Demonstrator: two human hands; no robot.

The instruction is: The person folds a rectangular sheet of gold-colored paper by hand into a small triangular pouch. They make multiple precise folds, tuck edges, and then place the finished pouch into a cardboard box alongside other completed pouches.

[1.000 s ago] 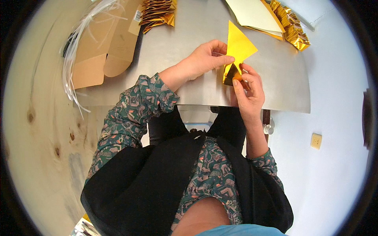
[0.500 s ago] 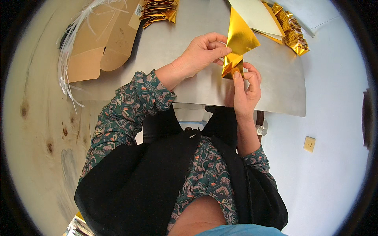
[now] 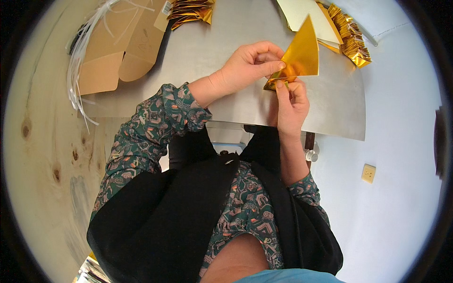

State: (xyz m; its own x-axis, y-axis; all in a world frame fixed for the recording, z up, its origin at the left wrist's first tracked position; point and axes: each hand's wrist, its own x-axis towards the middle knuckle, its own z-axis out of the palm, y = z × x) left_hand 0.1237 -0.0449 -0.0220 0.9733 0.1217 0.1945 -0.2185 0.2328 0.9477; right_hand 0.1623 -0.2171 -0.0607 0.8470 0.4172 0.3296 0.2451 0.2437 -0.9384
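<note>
Folded gold sheet (image 3: pixel 305 53) above the desk (image 3: pixel 239 104), near its front edge. The left hand (image 3: pixel 250 66) pinches its left side between the fingers, the right hand (image 3: pixel 292 104) its lower end; opposed grips probably steady such thin material.

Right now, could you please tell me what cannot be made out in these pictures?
Head view: some fingertips of the left hand, hidden behind the gold sheet.
Head view: the far end of the cardboard, cut off by the upper edge.
Head view: the top of the gold stack, cut off there too.
</note>
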